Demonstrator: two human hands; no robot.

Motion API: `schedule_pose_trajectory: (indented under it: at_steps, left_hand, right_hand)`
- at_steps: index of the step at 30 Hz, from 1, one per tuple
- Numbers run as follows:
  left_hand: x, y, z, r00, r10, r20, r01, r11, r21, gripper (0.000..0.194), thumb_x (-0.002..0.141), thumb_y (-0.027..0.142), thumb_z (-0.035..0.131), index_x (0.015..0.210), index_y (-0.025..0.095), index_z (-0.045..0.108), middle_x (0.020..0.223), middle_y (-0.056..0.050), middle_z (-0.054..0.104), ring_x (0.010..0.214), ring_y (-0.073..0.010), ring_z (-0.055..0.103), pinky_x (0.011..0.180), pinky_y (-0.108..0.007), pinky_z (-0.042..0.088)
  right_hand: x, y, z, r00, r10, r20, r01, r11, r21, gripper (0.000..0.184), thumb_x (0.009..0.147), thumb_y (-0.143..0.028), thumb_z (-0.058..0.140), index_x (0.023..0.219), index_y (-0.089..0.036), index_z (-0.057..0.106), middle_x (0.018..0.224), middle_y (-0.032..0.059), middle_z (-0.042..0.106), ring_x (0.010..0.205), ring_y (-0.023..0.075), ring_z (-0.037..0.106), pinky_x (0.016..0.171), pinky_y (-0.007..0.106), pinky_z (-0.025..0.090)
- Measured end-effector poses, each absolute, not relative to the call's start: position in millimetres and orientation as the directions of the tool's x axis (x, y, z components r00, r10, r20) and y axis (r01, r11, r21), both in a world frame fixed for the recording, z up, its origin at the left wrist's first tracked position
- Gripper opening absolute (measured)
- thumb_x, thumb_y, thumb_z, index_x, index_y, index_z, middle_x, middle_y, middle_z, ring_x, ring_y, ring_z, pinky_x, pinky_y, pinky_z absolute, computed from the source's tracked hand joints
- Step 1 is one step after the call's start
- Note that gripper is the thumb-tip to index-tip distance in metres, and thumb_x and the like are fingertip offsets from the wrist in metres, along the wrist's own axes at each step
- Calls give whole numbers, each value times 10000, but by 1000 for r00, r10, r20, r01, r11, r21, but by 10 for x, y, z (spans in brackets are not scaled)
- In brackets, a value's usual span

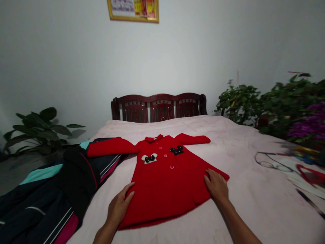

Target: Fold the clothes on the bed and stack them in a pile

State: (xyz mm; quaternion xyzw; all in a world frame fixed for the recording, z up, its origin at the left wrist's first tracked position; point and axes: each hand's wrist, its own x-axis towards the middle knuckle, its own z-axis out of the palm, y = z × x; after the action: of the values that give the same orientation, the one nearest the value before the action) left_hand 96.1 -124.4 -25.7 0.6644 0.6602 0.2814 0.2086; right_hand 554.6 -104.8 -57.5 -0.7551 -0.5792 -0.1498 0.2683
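Observation:
A red child's coat (162, 189) lies spread front side up, its collar away from me and both sleeves stretched out sideways. Round buttons run down its front, with a white mouse-head patch and a black one with white dots on the chest. My left hand (119, 205) rests at the coat's lower left edge, thumb and forefinger apart on the red cloth. On the opposite edge, near the hem, my right hand (217, 184) lies with its fingers on the fabric. Both hands look open; the undersides of the fingers are hidden.
The coat lies on a pale pink sheet (243, 196). Dark clothes (50, 193) with teal and magenta parts are heaped at left, under the coat's sleeve. Glasses (274, 165), red frames (309, 174) and a pen (311, 202) lie at right. Plants stand on both sides.

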Motion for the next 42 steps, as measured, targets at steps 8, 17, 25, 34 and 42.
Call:
schedule_pose_trajectory:
  at_steps: [8, 17, 25, 34, 42]
  left_hand:
    - [960, -1259, -259, -27, 995, 99, 752, -45, 657, 463, 928, 452, 419, 1357, 344, 554, 1338, -2, 655, 1213, -243, 623, 969, -355, 489]
    - [970, -1245, -280, -40, 993, 111, 724, -47, 688, 456, 927, 457, 419, 1340, 324, 560, 1374, -20, 626, 1236, -245, 602, 1004, -374, 465]
    - [942, -1211, -378, -64, 977, 202, 703, -99, 704, 471, 915, 468, 438, 1327, 275, 559, 1309, -45, 633, 1137, -223, 635, 964, -358, 492]
    - [956, -1220, -354, -62, 979, 195, 697, -98, 711, 454, 907, 452, 454, 1310, 280, 573, 1327, -39, 629, 1177, -225, 615, 981, -360, 479]
    - [939, -1208, -393, -52, 981, 186, 697, -98, 711, 461, 914, 443, 445, 1326, 271, 556, 1348, -46, 613, 1193, -223, 604, 1000, -367, 468]
  right_hand:
    - [5541, -1063, -558, 271, 802, 533, 958, -174, -226, 408, 933, -333, 400, 1181, -145, 664, 1264, 112, 666, 1167, 258, 595, 1038, 404, 399]
    - [5577, -1034, -610, 241, 788, 566, 968, -151, -203, 406, 933, -324, 409, 1174, -125, 670, 1243, 120, 677, 1146, 259, 609, 1025, 402, 416]
    - [5575, -1040, -608, 256, 788, 560, 962, -152, -226, 410, 929, -334, 401, 1170, -136, 668, 1238, 121, 679, 1151, 267, 606, 1033, 419, 410]
    - [5581, -1042, -613, 265, 794, 547, 958, -151, -245, 422, 931, -345, 387, 1181, -143, 660, 1254, 110, 672, 1170, 262, 594, 1041, 412, 402]
    - [5576, -1050, -598, 255, 796, 549, 959, -134, -252, 427, 931, -338, 388, 1180, -124, 661, 1249, 119, 673, 1165, 269, 596, 1041, 424, 410]
